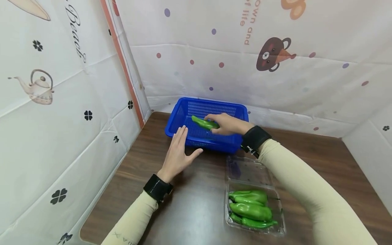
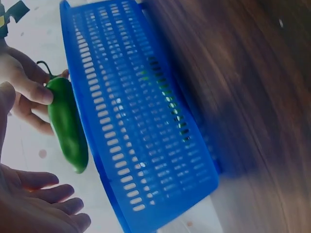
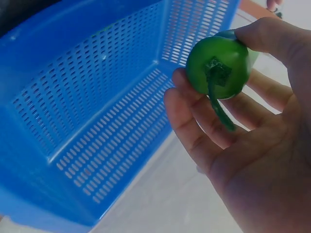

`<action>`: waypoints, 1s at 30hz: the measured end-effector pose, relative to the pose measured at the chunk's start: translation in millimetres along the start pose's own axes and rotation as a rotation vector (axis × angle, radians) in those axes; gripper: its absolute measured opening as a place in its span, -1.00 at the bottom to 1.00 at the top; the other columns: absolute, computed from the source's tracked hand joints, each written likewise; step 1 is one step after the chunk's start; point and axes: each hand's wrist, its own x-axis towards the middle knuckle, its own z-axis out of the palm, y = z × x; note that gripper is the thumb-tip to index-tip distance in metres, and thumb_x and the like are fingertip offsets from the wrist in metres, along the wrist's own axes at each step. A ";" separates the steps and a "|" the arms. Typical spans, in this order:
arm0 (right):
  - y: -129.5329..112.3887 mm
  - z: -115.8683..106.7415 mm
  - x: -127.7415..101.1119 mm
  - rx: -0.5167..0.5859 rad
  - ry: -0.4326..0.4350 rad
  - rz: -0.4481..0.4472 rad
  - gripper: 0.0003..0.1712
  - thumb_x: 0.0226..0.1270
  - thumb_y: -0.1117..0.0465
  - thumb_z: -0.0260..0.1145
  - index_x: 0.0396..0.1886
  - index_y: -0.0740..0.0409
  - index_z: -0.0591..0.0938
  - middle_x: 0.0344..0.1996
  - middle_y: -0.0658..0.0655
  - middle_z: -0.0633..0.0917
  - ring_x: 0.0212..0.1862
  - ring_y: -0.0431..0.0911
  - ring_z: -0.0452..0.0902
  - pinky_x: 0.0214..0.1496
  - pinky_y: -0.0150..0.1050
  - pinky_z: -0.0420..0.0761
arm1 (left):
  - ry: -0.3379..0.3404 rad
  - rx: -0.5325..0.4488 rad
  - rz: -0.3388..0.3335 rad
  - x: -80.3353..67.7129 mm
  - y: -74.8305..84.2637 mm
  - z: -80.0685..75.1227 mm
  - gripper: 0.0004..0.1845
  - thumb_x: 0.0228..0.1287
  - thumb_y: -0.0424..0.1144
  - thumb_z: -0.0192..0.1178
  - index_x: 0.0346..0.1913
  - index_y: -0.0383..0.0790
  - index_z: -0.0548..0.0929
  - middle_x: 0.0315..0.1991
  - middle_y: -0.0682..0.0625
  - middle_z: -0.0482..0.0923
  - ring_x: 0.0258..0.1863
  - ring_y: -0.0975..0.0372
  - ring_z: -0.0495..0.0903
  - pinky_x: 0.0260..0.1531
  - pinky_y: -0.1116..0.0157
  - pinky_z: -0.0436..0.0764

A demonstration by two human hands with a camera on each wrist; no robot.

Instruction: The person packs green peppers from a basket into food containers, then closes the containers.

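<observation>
A long green pepper is gripped by my right hand, above the blue slotted basket. In the right wrist view the pepper's stem end faces the camera, with thumb and fingers round its body. The left wrist view shows that pepper beyond the basket's rim. My left hand is at the basket's front left, fingers straight and thumb spread, holding nothing. Green shows through the low slots of the basket wall; what lies behind them is mostly hidden.
A clear plastic clamshell box lies with its lid folded back on the brown wooden table, near my right forearm. Several green peppers lie in it. White printed sheets hang behind the basket and along the left side.
</observation>
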 end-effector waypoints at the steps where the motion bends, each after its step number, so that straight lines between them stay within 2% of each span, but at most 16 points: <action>1: -0.2 -0.7 -5.4 0.005 0.011 -0.005 -0.39 0.47 0.22 0.25 0.48 0.15 0.41 -0.10 0.19 0.63 -0.33 -0.06 0.45 -0.23 -0.17 0.44 | -0.005 -0.006 0.010 -1.0 1.9 0.4 0.07 0.35 0.31 0.25 0.60 -0.39 0.11 0.62 -0.25 0.05 0.64 0.04 -0.07 0.56 -0.10 0.04; 11: 0.5 5.7 -60.8 0.054 0.115 -0.069 -0.40 0.49 0.24 0.24 0.48 0.15 0.41 -0.35 0.08 0.54 -0.54 -0.17 0.35 -0.43 -0.24 0.41 | -0.077 -0.063 0.089 -16.9 24.4 8.3 0.07 0.33 0.28 0.28 0.63 -0.31 0.07 0.63 -0.20 0.02 0.64 0.05 -0.08 0.55 -0.04 0.10; 14: 0.5 11.4 -78.2 0.081 0.132 -0.087 -0.40 0.50 0.26 0.25 0.48 0.13 0.41 -0.35 0.05 0.53 -0.53 -0.19 0.36 -0.44 -0.25 0.42 | -0.103 -0.079 0.115 -23.6 31.3 10.0 0.07 0.32 0.27 0.31 0.61 -0.34 0.09 0.63 -0.21 0.01 0.63 0.01 -0.05 0.54 -0.05 0.12; 19: 2.0 22.6 -104.7 0.129 0.135 -0.063 -0.40 0.52 0.23 0.25 0.50 0.04 0.40 -0.30 0.02 0.55 -0.52 -0.21 0.40 -0.45 -0.26 0.48 | -0.138 -0.100 0.145 -32.7 40.9 13.5 0.08 0.28 0.22 0.38 0.60 -0.38 0.13 0.61 -0.25 0.05 0.60 -0.08 0.03 0.54 -0.04 0.11; 24: 6.7 33.4 -128.3 0.123 0.155 -0.079 -0.39 0.52 0.23 0.26 0.51 0.07 0.39 -0.30 -0.02 0.55 -0.54 -0.27 0.35 -0.46 -0.29 0.45 | -0.202 -0.116 0.179 -39.7 49.9 20.6 0.11 0.28 0.23 0.37 0.63 -0.31 0.06 0.61 -0.26 0.06 0.61 0.00 0.03 0.55 -0.02 0.08; 30: 6.8 43.5 -151.4 0.150 0.175 -0.085 -0.39 0.51 0.27 0.26 0.50 0.05 0.40 -0.31 -0.07 0.56 -0.52 -0.30 0.35 -0.45 -0.32 0.44 | -0.266 -0.142 0.204 -49.8 61.0 30.8 0.15 0.23 0.25 0.40 0.64 -0.26 0.03 0.63 -0.14 0.03 0.63 0.13 -0.05 0.56 0.06 0.07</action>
